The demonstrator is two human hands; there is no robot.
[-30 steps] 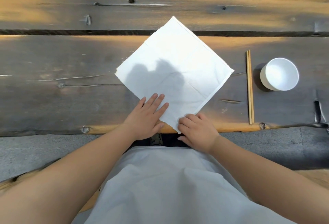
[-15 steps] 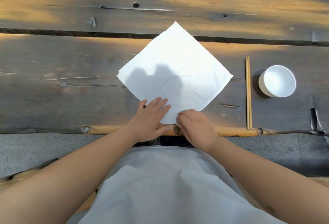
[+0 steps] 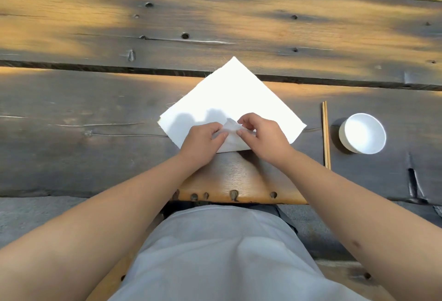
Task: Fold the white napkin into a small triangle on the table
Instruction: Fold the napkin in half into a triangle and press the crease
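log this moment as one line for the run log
step: first fold | left hand + right hand: pinch near corner of white napkin, lifted | chopsticks, white bowl: untouched

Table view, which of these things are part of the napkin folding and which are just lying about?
In the job:
white napkin, near corner lifted and folded back
left hand, pinching that corner
right hand, pinching it too
wooden table, where it lies

Lying about:
chopsticks, right of the napkin
white bowl, beyond the chopsticks

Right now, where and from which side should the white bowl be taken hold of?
Probably the white bowl is best gripped at its rim, from above: it stands upright and open, right of the chopsticks. The right hand is nearer but now pinches the napkin.
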